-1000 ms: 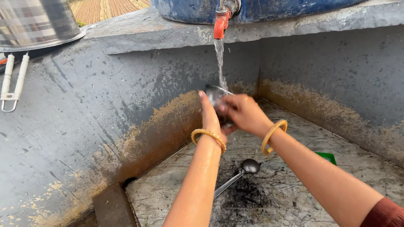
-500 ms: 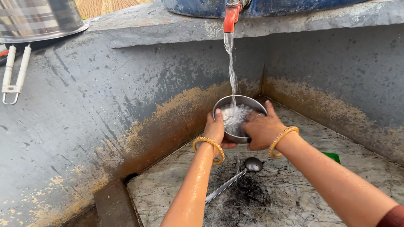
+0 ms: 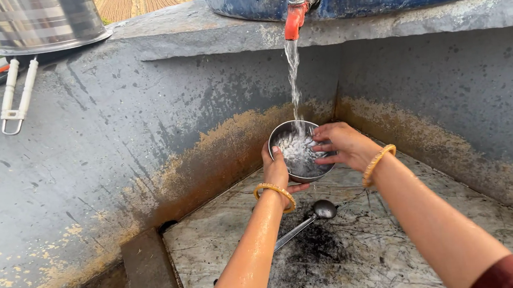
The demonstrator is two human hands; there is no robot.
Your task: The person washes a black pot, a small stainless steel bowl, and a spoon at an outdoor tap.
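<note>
While the water (image 3: 293,80) falls from the orange tap (image 3: 294,18) straight into it, the small steel bowl (image 3: 300,151) sits tilted toward you, held above the stone floor of the washing basin (image 3: 399,254). Your left hand (image 3: 278,171) is clenched on the bowl's near rim, thumb hooked over the edge, and your right hand (image 3: 345,144) has its fingers spread inside the far rim, pressing on the wet metal rather than closed round it. You look to be at the rinsing step, rubbing the inside under the stream. A next move would call for a firm hold on the slick rim while the bowl turns. Below your wrists a steel ladle (image 3: 308,219) lies on the floor beside a dark sooty patch (image 3: 316,249); up left, a large steel pot (image 3: 36,22) stands on the ledge with white tongs (image 3: 16,96) hanging over the edge.
</note>
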